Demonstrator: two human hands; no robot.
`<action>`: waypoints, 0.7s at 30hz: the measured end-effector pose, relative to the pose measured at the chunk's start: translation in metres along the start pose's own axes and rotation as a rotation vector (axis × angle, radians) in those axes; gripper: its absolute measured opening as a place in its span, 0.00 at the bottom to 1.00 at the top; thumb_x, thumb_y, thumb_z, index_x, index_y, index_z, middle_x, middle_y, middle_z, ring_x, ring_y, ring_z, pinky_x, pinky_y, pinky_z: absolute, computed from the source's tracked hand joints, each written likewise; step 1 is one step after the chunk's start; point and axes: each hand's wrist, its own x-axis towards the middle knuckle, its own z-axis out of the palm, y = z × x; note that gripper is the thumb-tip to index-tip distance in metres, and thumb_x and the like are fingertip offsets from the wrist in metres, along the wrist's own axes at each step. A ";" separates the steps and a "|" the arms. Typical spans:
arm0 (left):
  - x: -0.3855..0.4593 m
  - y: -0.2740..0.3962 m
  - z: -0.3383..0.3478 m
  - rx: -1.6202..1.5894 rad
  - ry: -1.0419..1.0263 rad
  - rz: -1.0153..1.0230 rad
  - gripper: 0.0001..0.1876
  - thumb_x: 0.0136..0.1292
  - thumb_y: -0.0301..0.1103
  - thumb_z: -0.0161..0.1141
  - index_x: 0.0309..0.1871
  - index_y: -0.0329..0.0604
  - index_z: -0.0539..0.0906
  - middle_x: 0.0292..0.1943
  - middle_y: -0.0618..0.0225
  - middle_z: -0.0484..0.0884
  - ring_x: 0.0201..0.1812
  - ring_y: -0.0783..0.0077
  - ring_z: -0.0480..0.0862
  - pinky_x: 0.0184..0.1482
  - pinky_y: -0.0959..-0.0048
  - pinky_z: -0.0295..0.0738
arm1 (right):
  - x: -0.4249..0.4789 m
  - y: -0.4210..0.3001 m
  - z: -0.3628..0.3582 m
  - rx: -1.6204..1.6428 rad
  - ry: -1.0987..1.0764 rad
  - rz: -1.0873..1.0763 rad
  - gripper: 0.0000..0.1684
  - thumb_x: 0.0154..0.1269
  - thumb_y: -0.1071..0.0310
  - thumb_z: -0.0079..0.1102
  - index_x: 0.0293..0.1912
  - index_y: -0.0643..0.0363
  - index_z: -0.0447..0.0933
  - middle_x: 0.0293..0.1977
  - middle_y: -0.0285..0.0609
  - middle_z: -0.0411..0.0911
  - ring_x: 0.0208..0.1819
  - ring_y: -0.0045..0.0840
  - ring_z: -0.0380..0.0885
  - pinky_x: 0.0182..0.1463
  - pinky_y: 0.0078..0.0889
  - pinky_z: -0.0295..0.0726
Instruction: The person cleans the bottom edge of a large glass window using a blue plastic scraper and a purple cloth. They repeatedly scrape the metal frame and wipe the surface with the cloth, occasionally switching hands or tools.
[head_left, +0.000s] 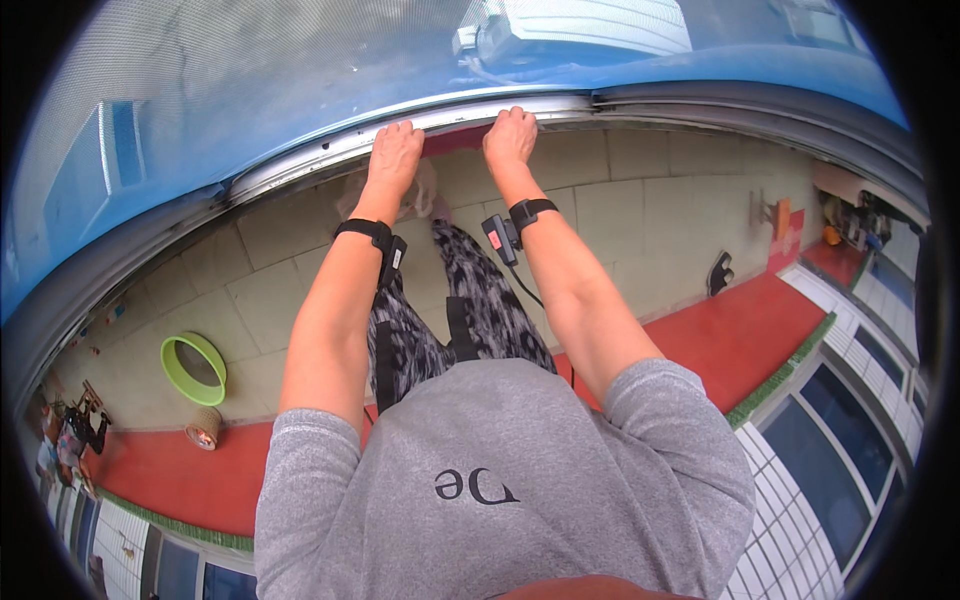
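A pale metal rail (457, 112) runs along the lower edge of a large glossy blue panel (315, 97), which carries reflections of buildings. My left hand (397, 150) has its fingers curled over the rail, a bit left of the middle. Close to its right, my right hand (513, 137) grips the same rail in the same way, so its fingertips are hidden. Both arms reach forward, with black strapped devices (504, 234) on the wrists; a cable hangs from the right one. Below the left hand, a translucent plastic bag (426, 187) partly shows beside my legs.
Pale paving tiles (615, 217) lie underfoot, bordered behind me by a red strip (735, 341). A lime-green basin (223, 379) and a woven basket (201, 429) stand at the left. Black shoes (720, 274) lie at the right. People (67, 442) are at the far left.
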 end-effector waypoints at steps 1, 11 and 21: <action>-0.004 -0.005 -0.003 0.002 -0.001 -0.014 0.02 0.51 0.27 0.52 0.28 0.44 0.75 0.30 0.64 0.73 0.37 0.63 0.76 0.41 0.66 0.71 | -0.002 -0.004 -0.002 -0.014 -0.001 -0.010 0.11 0.61 0.69 0.47 0.36 0.61 0.78 0.42 0.43 0.73 0.48 0.37 0.67 0.55 0.39 0.66; -0.043 -0.030 -0.011 0.019 0.053 -0.209 0.04 0.50 0.26 0.53 0.28 0.44 0.79 0.32 0.65 0.75 0.38 0.64 0.77 0.43 0.67 0.72 | -0.020 -0.047 -0.011 -0.008 -0.100 -0.136 0.12 0.56 0.68 0.50 0.37 0.59 0.80 0.42 0.41 0.75 0.49 0.36 0.68 0.54 0.37 0.67; -0.078 -0.083 -0.024 0.041 0.066 -0.342 0.06 0.48 0.25 0.56 0.30 0.47 0.80 0.30 0.65 0.74 0.38 0.62 0.76 0.42 0.65 0.72 | -0.038 -0.095 -0.012 0.008 -0.145 -0.215 0.12 0.58 0.68 0.48 0.37 0.60 0.80 0.42 0.42 0.75 0.47 0.37 0.68 0.53 0.37 0.68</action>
